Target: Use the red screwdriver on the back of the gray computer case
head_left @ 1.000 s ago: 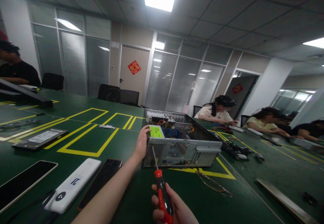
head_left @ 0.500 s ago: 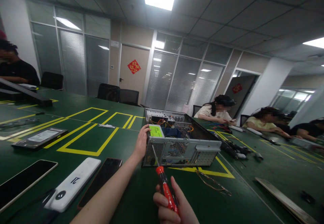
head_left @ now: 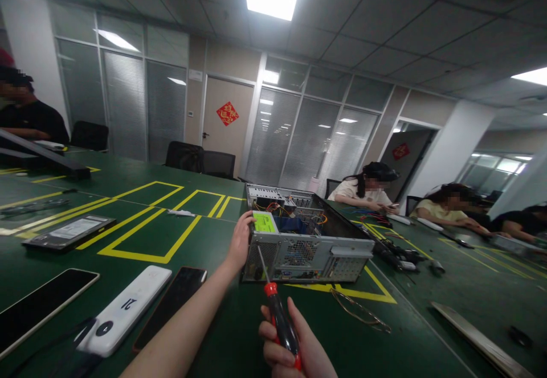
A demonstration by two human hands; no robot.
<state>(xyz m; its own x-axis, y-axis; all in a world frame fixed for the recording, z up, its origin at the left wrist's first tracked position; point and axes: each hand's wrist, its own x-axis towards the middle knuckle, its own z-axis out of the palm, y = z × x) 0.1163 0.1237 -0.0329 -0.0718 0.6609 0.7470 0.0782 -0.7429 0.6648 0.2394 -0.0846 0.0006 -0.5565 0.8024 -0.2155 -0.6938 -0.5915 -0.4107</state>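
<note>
An open computer case (head_left: 322, 259) lies on its side on the green table, its rear panel facing me. My left hand (head_left: 240, 242) grips the case's left edge, with the fingers curled at the top corner beside the power supply (head_left: 264, 222) and its bright green label. In my right hand (head_left: 284, 341) is a red and black screwdriver (head_left: 282, 321), the fingers wrapped round its handle. Its shaft points up and away, and the tip appears to meet the rear panel at the power supply's mesh. The exact screw there is too small to make out.
A hard drive (head_left: 70, 231), a white device marked 21 (head_left: 128, 309) and two phones lie left. Glasses (head_left: 361, 309) rest in front of the case. Right are cables (head_left: 395, 253) and a long metal panel (head_left: 478, 338). Other people sit around the table.
The screwdriver's handle has turned in my right hand, so more of its black side faces me. My left hand stays on the case. The view has shifted slightly.
</note>
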